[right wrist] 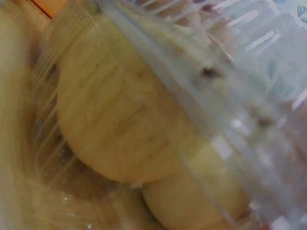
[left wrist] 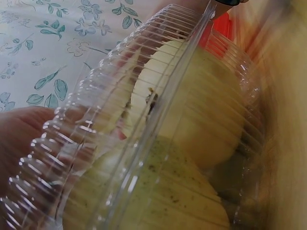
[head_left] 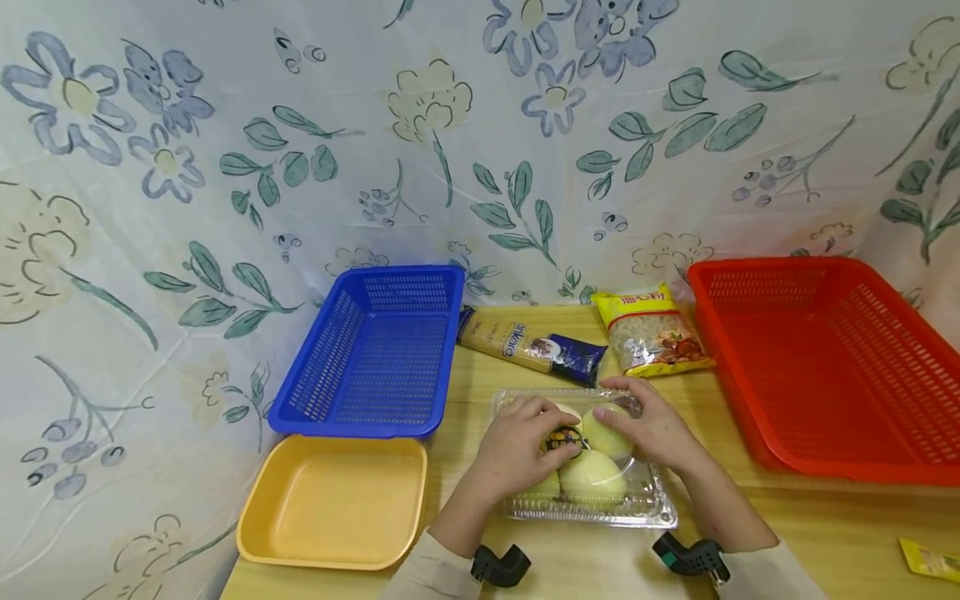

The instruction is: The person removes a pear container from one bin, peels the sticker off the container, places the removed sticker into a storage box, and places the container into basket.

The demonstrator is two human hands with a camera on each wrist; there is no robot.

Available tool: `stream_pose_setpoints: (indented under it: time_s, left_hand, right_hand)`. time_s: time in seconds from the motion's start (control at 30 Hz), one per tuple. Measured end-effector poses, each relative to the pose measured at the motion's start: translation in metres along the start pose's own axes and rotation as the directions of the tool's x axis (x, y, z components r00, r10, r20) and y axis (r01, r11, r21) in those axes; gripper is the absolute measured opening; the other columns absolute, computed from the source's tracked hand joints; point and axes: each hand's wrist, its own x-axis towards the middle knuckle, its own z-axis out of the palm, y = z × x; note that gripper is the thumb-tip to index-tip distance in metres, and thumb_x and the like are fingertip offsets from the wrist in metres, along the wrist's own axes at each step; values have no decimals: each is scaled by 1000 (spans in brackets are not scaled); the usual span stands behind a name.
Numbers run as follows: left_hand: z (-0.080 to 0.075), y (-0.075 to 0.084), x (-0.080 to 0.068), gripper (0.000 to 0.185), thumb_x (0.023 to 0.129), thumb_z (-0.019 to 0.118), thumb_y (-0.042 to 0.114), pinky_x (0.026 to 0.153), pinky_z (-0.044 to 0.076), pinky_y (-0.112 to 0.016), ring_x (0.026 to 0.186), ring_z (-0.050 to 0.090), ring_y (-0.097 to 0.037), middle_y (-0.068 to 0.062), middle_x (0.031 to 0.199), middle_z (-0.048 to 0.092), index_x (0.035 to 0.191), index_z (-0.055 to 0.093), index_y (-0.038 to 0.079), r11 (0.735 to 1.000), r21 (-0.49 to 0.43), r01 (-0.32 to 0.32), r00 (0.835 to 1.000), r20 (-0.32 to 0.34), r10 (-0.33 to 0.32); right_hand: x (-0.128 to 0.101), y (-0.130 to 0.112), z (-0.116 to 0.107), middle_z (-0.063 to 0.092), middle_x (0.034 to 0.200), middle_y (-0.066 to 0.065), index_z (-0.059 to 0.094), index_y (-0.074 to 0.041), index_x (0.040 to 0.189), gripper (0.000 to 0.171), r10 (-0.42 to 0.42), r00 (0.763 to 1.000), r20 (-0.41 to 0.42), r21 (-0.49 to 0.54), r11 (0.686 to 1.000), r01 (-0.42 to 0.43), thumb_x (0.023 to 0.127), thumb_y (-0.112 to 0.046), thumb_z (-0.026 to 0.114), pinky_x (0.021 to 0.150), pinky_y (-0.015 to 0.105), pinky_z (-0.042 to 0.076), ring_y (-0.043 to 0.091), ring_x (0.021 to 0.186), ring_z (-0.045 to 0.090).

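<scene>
Several pale yellow-green round fruits, pears by their look (head_left: pixel 594 479), lie inside a clear plastic clamshell box (head_left: pixel 637 512) with a ribbed rim. Its lid carries a dark, colourful label (head_left: pixel 564 440). My left hand (head_left: pixel 517 442) rests on the lid's left half, thumb and fingertips around the label. On the lid's back right part lies my right hand (head_left: pixel 652 421), thumb over one fruit and fingers stretched along the back edge. Through the ribbed plastic, brown-specked fruit (left wrist: pixel 163 187) fills the left wrist view. A large fruit (right wrist: pixel 124 110) shows blurred in the right wrist view.
Behind the box lie a pasta packet (head_left: pixel 525 343) and a yellow-topped food bag (head_left: pixel 651 333). A blue basket (head_left: pixel 375 358) and a yellow tray (head_left: pixel 333 500) stand left, a red basket (head_left: pixel 832 367) right. A small yellow packet (head_left: pixel 930 560) lies at the front right.
</scene>
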Motion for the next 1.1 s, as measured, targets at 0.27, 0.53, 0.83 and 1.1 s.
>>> stream_pose_setpoints:
  time_s: [0.27,0.53,0.83,1.1]
  left_hand:
    - [1,-1,1,35,98,61,54,101,48,-33,109,56,-9,11,117,60,128,69,38,998,59,-20,999,47,17]
    - [2,-1,2,29,98,63,52,98,48,-32,106,54,-8,12,115,58,123,72,41,997,65,-36,998,56,32]
    - [1,0,2,25,98,62,52,97,47,-31,106,54,-8,12,114,58,118,73,41,998,47,-39,999,39,37]
    - [2,0,1,30,97,63,53,96,48,-30,105,54,-8,11,115,58,123,71,40,997,62,-36,999,43,33]
  right_hand:
    - [1,-1,0,35,159,21,50,-18,144,63,15,1000,8,5,1000,-15,94,-50,70,106,73,39,54,138,44]
    - [2,-1,0,37,158,21,51,-16,144,63,9,1000,7,13,1000,-9,94,-50,70,107,73,38,54,139,42]
    - [1,-3,0,38,157,22,51,-16,144,63,6,1000,7,11,1000,-6,94,-48,71,108,71,39,53,139,42]
    - [1,-2,0,37,158,22,51,-16,143,62,0,1000,1,14,1000,0,94,-48,71,107,73,39,55,138,43]
